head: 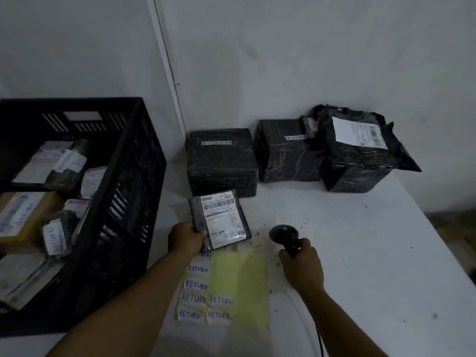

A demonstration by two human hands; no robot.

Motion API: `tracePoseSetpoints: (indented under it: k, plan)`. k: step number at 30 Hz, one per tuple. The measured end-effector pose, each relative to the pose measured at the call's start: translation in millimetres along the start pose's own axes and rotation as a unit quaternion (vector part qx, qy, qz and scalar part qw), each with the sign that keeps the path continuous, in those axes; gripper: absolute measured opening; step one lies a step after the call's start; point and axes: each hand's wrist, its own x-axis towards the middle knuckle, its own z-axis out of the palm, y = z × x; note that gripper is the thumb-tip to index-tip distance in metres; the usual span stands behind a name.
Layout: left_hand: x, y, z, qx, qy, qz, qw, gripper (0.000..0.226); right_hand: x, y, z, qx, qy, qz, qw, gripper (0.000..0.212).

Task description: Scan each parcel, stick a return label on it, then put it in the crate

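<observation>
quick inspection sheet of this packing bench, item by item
surface: white table, stained and speckled near the scanner
job's things: small parcel; three black wrapped parcels by the wall; label sheet with RETURN stickers; black crate holding labelled parcels
clutter: nothing seen
hands: left hand grips the small parcel; right hand holds the scanner, green light on
cables: scanner cable runs toward the person
surroundings: bare white wall
</observation>
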Motion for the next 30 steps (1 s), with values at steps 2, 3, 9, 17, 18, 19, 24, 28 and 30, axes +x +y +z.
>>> tracePoseSetpoints:
  k: [2,3,9,17,18,19,24,28,30]
  plan:
    - [0.3,-0.3,-0.2,0.024,-0.001,0.006,1.000,0.012,5.3,4.9,0.0,-0.028,0.009,0.004,1.000,0.030]
    - [0.2,-0.4,-0.1,0.040,-0.001,0.007,0.999,0.013,7.5,7.0,0.2,-0.044,0.011,0.004,0.999,0.031]
    - [-1.9,0.1,1.4,0.101,-0.003,0.010,0.995,0.020,12.6,10.6,2.0,-0.085,0.004,0.014,0.996,0.033]
    - [-9.3,-3.5,-0.3,0.104,0.011,0.045,0.993,0.027,13.9,15.5,1.1,-0.130,-0.003,0.015,0.991,0.050]
    - [-12.1,-5.4,-0.8,0.088,0.020,0.053,0.995,0.028,11.4,16.7,1.6,-0.143,0.010,0.017,0.989,0.064]
    - [-15.9,-7.9,-1.6,0.070,0.031,0.059,0.995,0.026,6.8,17.5,2.1,-0.156,0.036,0.017,0.987,0.078]
    - [-47.3,-32.0,-2.2,0.032,0.033,0.117,0.992,0.026,-32.7,20.3,17.3,-0.104,0.177,-0.209,0.956,0.055]
    - [-74.0,-56.2,1.8,0.079,-0.031,0.202,0.976,0.027,-61.6,12.4,45.6,-0.083,0.038,-0.311,0.946,0.019]
    - [-82.4,-65.9,2.4,0.108,-0.067,0.241,0.962,0.027,-70.5,10.2,57.7,-0.107,-0.034,-0.297,0.948,0.019]
